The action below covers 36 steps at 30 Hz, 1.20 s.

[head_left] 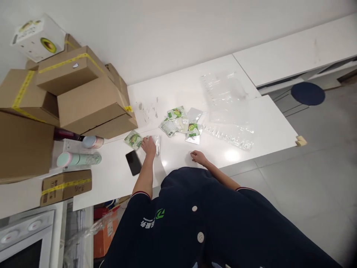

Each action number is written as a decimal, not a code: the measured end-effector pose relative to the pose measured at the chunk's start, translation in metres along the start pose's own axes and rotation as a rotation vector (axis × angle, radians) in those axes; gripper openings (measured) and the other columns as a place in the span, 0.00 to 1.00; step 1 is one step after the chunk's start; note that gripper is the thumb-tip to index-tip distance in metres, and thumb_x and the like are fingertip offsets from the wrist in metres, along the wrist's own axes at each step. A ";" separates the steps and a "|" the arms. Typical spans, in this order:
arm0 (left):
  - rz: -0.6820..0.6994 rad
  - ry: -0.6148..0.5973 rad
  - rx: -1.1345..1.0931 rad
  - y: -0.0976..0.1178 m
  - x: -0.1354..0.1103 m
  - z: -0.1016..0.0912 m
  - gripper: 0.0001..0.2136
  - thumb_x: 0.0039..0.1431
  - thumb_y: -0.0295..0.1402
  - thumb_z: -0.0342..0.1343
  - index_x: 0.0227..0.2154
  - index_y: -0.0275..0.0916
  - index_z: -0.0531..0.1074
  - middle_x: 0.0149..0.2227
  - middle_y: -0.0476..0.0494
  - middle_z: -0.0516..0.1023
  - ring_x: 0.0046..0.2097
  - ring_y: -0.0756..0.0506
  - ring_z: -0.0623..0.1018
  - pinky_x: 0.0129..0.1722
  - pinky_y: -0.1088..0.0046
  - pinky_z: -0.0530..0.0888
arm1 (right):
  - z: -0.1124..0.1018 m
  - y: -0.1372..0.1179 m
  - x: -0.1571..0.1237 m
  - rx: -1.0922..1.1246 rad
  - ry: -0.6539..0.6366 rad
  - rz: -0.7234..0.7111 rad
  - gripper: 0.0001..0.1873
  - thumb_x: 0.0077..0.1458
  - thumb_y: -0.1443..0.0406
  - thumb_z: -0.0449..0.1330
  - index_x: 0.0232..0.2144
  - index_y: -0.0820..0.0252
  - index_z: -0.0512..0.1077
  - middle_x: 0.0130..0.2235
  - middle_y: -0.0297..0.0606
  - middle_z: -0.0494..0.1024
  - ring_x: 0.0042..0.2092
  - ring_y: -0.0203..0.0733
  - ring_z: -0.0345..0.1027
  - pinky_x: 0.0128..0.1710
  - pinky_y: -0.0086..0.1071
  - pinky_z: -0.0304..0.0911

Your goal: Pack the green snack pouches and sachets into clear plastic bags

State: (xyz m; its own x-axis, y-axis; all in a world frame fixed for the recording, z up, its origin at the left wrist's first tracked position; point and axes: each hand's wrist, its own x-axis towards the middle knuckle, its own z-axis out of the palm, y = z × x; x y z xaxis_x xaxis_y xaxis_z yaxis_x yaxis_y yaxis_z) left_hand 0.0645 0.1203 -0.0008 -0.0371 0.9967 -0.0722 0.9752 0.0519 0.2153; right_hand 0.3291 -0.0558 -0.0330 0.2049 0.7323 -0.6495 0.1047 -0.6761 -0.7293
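My left hand [148, 145] rests on a small packet [156, 144] lying on the white table [267, 126], fingers laid over it. Just left of it lies a green and white sachet [134, 139]. My right hand [198, 157] sits on the table near the front edge with the fingers curled loosely and nothing visible in it. Beyond both hands is a small pile of several green and white sachets [182, 124]. Clear plastic bags [228, 132] lie flat to the right of the pile.
A black phone [133, 162] lies beside my left forearm. Stacked cardboard boxes [80, 96] fill the table's left end, with a pale green bottle [79, 159] and a pink-capped bottle [92, 142] lying before them. A dark round stool [308, 93] stands at the right.
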 end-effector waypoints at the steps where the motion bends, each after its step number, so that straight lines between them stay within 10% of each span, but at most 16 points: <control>1: 0.080 -0.030 0.015 0.002 -0.003 0.004 0.17 0.64 0.35 0.45 0.53 0.41 0.70 0.58 0.30 0.64 0.58 0.32 0.64 0.54 0.52 0.61 | -0.010 0.005 0.001 0.015 0.055 0.017 0.03 0.51 0.67 0.61 0.30 0.59 0.70 0.33 0.37 0.77 0.24 0.34 0.71 0.24 0.27 0.65; 11: 0.159 0.011 -0.032 0.012 -0.032 0.011 0.21 0.64 0.36 0.46 0.58 0.38 0.67 0.62 0.32 0.62 0.64 0.33 0.57 0.61 0.51 0.55 | -0.155 -0.029 0.053 -0.515 0.674 -0.139 0.16 0.62 0.63 0.47 0.40 0.63 0.74 0.44 0.51 0.75 0.45 0.48 0.68 0.44 0.38 0.61; 20: 0.222 -0.079 -0.206 -0.004 -0.121 0.020 0.18 0.63 0.36 0.45 0.50 0.40 0.74 0.55 0.33 0.71 0.59 0.36 0.67 0.60 0.54 0.61 | -0.176 -0.081 0.115 -0.998 0.602 -0.204 0.22 0.57 0.73 0.51 0.55 0.68 0.67 0.53 0.61 0.66 0.54 0.60 0.55 0.49 0.49 0.51; 27: 0.136 -0.019 -0.362 -0.009 -0.117 0.006 0.16 0.61 0.36 0.46 0.45 0.42 0.76 0.51 0.35 0.74 0.57 0.38 0.69 0.61 0.57 0.62 | -0.195 -0.117 0.093 -0.454 0.775 -0.345 0.12 0.61 0.65 0.50 0.39 0.61 0.73 0.46 0.52 0.73 0.54 0.56 0.59 0.52 0.50 0.55; 36: 0.005 -0.349 -1.204 0.115 -0.079 -0.022 0.25 0.53 0.40 0.62 0.55 0.44 0.69 0.57 0.37 0.70 0.55 0.42 0.72 0.54 0.66 0.67 | -0.163 -0.137 -0.032 0.726 0.554 -0.715 0.14 0.57 0.52 0.58 0.33 0.55 0.63 0.32 0.29 0.72 0.36 0.35 0.71 0.39 0.35 0.70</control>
State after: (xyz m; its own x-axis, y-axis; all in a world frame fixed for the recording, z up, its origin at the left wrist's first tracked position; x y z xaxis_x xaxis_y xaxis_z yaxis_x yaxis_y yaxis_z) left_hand 0.1751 0.0489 0.0514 0.2048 0.9370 -0.2830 0.1498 0.2557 0.9551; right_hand 0.4666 0.0000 0.1225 0.7413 0.6711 0.0131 -0.1778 0.2151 -0.9603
